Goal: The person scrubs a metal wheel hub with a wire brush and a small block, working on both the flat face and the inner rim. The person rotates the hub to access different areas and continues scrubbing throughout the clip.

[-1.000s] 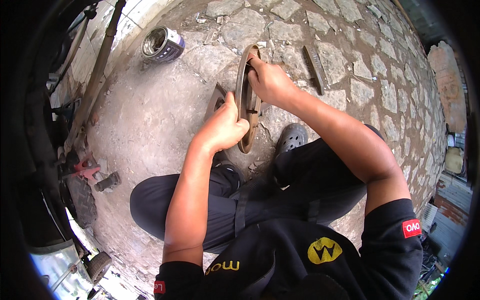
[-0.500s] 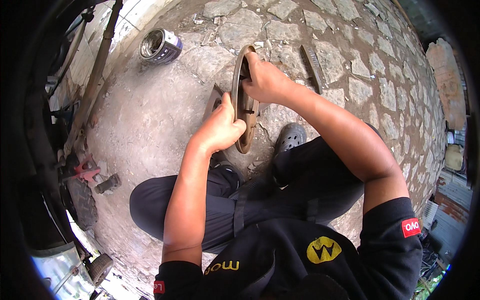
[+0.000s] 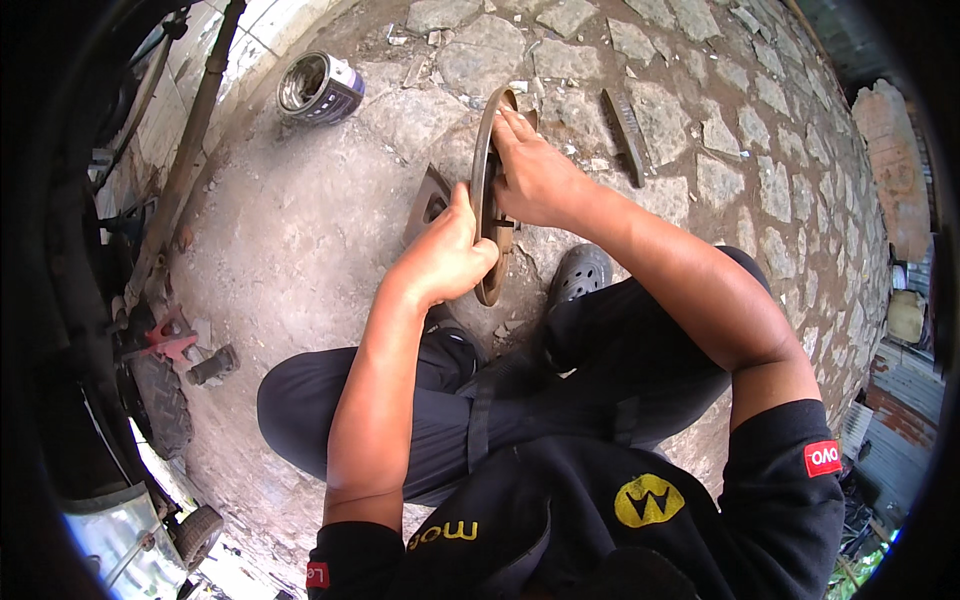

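A round brown metal plate (image 3: pixel 483 150) with a raised rim stands on edge in front of me, seen almost edge-on. My left hand (image 3: pixel 445 255) is closed on its near left side, thumb up along the rim. Against the right face, towards the top, my right hand (image 3: pixel 540 175) bears with its fingers reaching up to the rim; its thumb is mostly hidden. Some fittings show on the plate's right face below that hand. Just left of the plate is an angular metal piece (image 3: pixel 425 205) with a dark hole, partly covered by my left hand.
An open paint can (image 3: pixel 320 88) lies tilted at the far left. To the right, a long dark brush-like tool (image 3: pixel 624 135) rests on the stone paving (image 3: pixel 718 180). A red metal part (image 3: pixel 170 335) and a dark cylinder (image 3: pixel 212 365) are at the left, beside machinery.
My right hand has slid slightly down and right, its fingers now stretched along the plate instead of hooked over the top. The plate has turned a little; my left hand keeps its hold.
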The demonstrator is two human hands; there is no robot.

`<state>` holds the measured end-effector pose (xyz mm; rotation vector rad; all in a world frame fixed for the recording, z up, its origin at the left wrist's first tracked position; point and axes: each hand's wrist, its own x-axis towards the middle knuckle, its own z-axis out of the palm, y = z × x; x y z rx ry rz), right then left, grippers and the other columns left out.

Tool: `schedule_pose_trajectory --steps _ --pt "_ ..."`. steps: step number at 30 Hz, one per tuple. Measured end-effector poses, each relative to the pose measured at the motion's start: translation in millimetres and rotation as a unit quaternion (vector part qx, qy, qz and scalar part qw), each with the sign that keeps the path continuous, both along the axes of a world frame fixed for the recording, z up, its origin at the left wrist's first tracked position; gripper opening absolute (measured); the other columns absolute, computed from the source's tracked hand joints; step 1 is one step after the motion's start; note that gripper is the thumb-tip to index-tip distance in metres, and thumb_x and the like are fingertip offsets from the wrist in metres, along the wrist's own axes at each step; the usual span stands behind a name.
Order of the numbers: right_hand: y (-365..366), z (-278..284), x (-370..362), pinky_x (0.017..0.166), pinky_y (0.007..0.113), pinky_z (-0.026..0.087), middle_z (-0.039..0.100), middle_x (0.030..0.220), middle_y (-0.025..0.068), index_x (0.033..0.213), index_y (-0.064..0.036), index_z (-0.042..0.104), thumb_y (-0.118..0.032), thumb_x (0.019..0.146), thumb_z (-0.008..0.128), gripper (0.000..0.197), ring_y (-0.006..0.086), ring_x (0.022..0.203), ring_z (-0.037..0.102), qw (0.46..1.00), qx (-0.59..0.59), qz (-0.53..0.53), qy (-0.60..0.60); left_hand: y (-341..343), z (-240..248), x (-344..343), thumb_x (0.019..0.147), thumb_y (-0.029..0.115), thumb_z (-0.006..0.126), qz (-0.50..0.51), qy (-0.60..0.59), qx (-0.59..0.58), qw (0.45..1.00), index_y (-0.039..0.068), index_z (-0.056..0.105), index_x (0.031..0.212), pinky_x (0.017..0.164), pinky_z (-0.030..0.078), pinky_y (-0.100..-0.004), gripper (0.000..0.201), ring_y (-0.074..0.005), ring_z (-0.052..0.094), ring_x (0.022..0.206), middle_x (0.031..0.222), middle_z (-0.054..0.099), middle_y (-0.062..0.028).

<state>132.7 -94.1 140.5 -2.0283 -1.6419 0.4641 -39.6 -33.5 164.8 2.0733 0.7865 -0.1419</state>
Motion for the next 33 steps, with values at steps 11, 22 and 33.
schedule_pose_trajectory --steps 11,22,33 --pt "-0.1 10.3 6.0 0.107 0.045 0.045 0.04 0.142 0.0418 0.138 0.0212 0.034 -0.001 0.084 0.051 0.06 0.049 0.132 0.046 0.991 -0.057 0.062 -0.109 9.6 -16.0 -2.7 0.083 0.012 0.055 0.0 -0.013 -0.093 0.996 -0.019 0.007 0.148 0.111 0.039 -0.0391 0.086 -0.0418 0.048 0.133 0.138 0.046 -0.0402" --pt "-7.4 28.6 -4.0 0.097 0.043 0.053 0.053 0.137 0.0333 0.136 0.0175 0.043 -0.008 0.09 0.052 0.054 0.0396 0.123 0.059 0.938 -0.076 0.076 -0.329 7.0 -19.9 -4.2 0.084 0.013 0.055 0.012 -0.017 -0.076 0.997 -0.018 0.007 0.15 0.116 0.032 -0.0385 0.087 -0.041 0.042 0.139 0.144 0.041 -0.0391" --pt "1.9 13.9 6.7 0.095 0.04 0.055 0.055 0.132 0.0354 0.134 0.0202 0.043 -0.007 0.088 0.053 0.054 0.0386 0.122 0.06 0.951 -0.046 0.046 -0.304 6.2 -14.9 -1.0 0.083 0.012 0.054 0.039 -0.032 -0.1 0.994 -0.018 0.007 0.149 0.114 0.035 -0.0394 0.086 -0.0428 0.044 0.136 0.141 0.043 -0.0389"
